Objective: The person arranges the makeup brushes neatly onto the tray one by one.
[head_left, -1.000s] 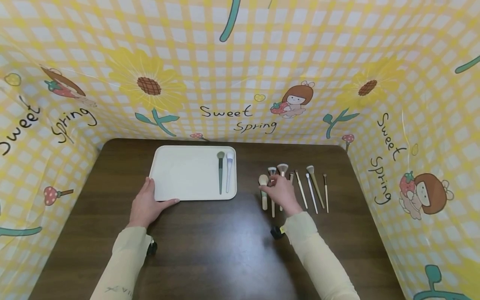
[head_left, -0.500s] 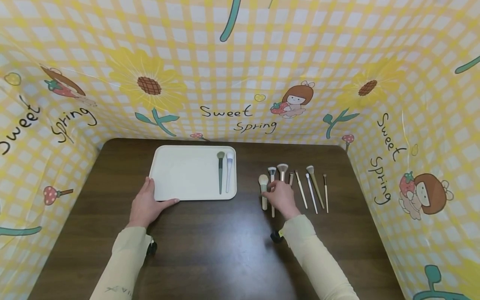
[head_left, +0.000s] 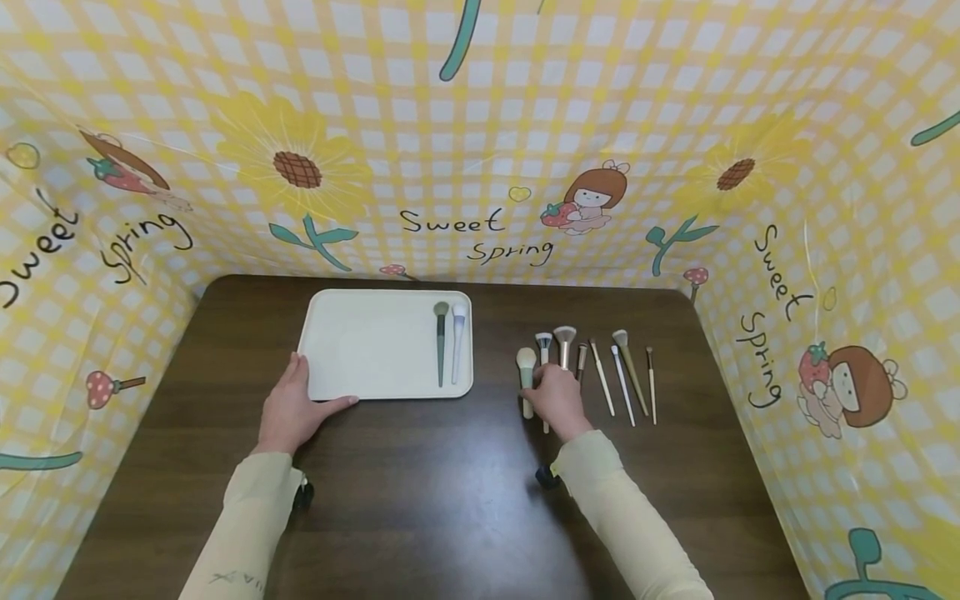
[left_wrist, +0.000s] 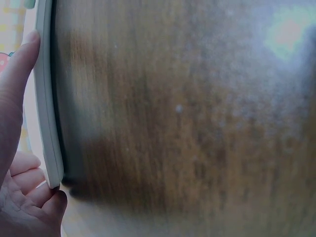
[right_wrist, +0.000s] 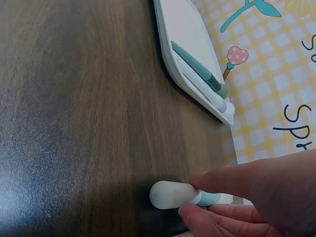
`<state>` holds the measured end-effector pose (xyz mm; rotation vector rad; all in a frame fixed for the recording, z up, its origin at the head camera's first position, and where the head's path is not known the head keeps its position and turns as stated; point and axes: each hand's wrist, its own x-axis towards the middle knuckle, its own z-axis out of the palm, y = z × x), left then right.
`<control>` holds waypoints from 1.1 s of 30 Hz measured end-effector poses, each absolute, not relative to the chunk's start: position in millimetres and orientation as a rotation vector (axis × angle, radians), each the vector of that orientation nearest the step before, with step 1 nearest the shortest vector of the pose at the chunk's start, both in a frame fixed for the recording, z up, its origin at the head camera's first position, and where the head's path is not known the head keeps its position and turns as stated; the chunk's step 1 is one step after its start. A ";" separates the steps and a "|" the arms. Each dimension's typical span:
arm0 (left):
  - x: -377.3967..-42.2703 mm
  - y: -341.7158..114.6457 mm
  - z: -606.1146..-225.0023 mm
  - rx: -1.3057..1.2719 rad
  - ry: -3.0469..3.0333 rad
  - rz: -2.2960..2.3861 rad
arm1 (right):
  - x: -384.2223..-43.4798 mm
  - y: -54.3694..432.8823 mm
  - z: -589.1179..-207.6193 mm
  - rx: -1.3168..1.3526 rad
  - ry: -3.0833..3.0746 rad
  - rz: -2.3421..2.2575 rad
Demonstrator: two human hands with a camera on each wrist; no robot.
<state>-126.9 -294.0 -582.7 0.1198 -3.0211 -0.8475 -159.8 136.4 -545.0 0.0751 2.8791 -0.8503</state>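
Note:
At the near left corner of a cream tray [head_left: 360,346], my left hand [head_left: 288,412] holds the rim. The left wrist view shows its thumb along the tray's front edge [left_wrist: 46,98] and its other fingers bent around the corner. My right hand [head_left: 558,396] pinches the handle of a makeup brush [head_left: 527,358] with a fluffy cream head, leftmost in a row on the table. Thumb and fingers lie on either side of the pale handle end [right_wrist: 170,195] in the right wrist view. This hand partly covers the neighbouring brushes.
A dark green brush [head_left: 440,350] and a white-and-lavender brush [head_left: 458,346] lie side by side at the tray's right end. Several more brushes, among them a fan-shaped one [head_left: 565,337] and an olive-handled one [head_left: 630,367], lie right of it on the brown table [head_left: 435,500]. Patterned cloth walls [head_left: 420,150] surround it.
My right hand has slid toward me along the leftmost brush, from near its head to its handle, and its fingers have come together on it. The left hand and tray have stayed put.

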 end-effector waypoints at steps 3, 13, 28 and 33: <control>-126.3 -294.0 -582.6 0.122 -3.023 -0.853 | -159.7 136.0 -546.3 0.072 2.885 -0.835; -126.4 -294.2 -581.8 0.127 -3.024 -0.857 | -163.2 133.8 -549.9 0.080 2.838 -0.826; -124.4 -292.0 -579.1 0.116 -3.019 -0.861 | -161.4 132.6 -548.8 0.089 2.843 -0.826; -125.2 -292.3 -580.7 0.121 -3.022 -0.858 | -160.6 132.2 -548.1 0.073 2.859 -0.828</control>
